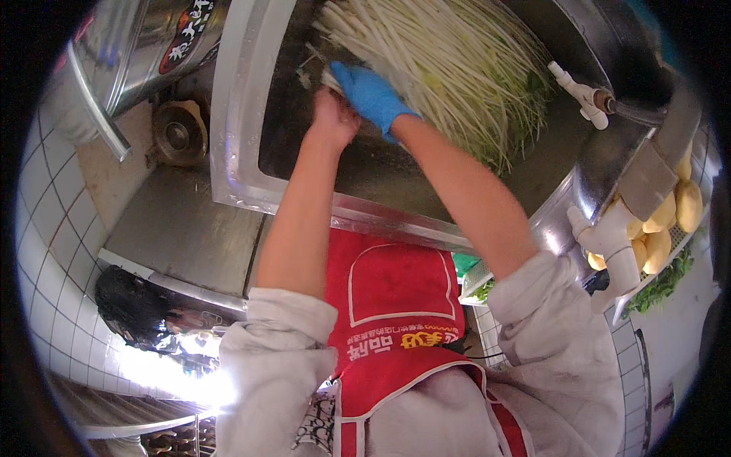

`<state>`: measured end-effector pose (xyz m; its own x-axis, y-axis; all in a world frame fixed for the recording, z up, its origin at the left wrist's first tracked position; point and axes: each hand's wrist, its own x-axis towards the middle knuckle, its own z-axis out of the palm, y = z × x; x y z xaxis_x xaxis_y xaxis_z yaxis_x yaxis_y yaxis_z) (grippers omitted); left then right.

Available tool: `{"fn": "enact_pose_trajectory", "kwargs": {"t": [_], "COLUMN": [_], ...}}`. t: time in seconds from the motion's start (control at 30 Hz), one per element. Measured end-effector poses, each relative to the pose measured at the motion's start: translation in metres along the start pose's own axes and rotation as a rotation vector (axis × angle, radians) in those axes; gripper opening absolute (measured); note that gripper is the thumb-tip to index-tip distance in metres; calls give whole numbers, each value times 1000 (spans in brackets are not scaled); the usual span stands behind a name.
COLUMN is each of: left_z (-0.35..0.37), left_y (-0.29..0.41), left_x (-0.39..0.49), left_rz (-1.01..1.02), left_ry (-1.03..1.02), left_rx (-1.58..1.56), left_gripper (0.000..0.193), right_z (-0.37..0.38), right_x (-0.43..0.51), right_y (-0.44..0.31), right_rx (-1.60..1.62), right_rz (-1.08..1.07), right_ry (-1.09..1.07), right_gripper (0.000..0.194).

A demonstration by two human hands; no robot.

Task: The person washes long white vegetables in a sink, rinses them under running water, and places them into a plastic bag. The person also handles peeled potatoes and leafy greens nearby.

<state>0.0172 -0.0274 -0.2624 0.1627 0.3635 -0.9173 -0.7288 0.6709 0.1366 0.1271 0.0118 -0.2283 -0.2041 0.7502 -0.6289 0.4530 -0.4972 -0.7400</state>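
Observation:
Both my hands are together over the left part of a metal sink (pixel 240 143). My left hand (pixel 336 117) is bare and curled around a small pale bunch (pixel 331 83), possibly stalk ends; blur hides its exact kind. My right hand (pixel 368 94), in a blue glove, presses over the same bunch from the right. Thin root-like strands (pixel 305 71) show just beyond my fingers. Beside the glove, a large heap of long, thin, pale stalks (pixel 451 68), like Chinese celery, fills the sink's far right part, its green leaves towards the right.
A white plastic pipe fitting (pixel 582 97) juts in over the sink's right side. Peeled potatoes (pixel 657 251) fill a basket at right. A metal counter (pixel 183 228) adjoins the sink on the left, with a large metal container (pixel 154 57) behind it. A black plastic bag (pixel 134 308) lies near the counter's front.

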Motion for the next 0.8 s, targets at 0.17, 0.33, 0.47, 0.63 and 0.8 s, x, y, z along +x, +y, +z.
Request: {"fn": "enact_pose_trajectory", "kwargs": {"t": [0.17, 0.33, 0.47, 0.63, 0.8], "left_z": [-23, -13, -29, 66, -20], "left_y": [13, 36, 34, 24, 30], "left_x": [16, 20, 11, -64, -17], "left_rz": [147, 95, -11, 95, 52], "left_ry": [299, -360, -1057, -65, -899], "left_rx": [37, -46, -388, -67, -397], "left_gripper": [54, 57, 58, 51, 41], "right_z": [-6, 11, 57, 18, 33], "right_x": [35, 19, -23, 9, -19], "right_y": [11, -35, -63, -40, -62], "right_rx": [-153, 359, -135, -1, -18], "right_rz": [-51, 15, -134, -55, -250], "right_ry": [176, 157, 360, 328, 364], "right_gripper": [57, 55, 62, 60, 56]}}
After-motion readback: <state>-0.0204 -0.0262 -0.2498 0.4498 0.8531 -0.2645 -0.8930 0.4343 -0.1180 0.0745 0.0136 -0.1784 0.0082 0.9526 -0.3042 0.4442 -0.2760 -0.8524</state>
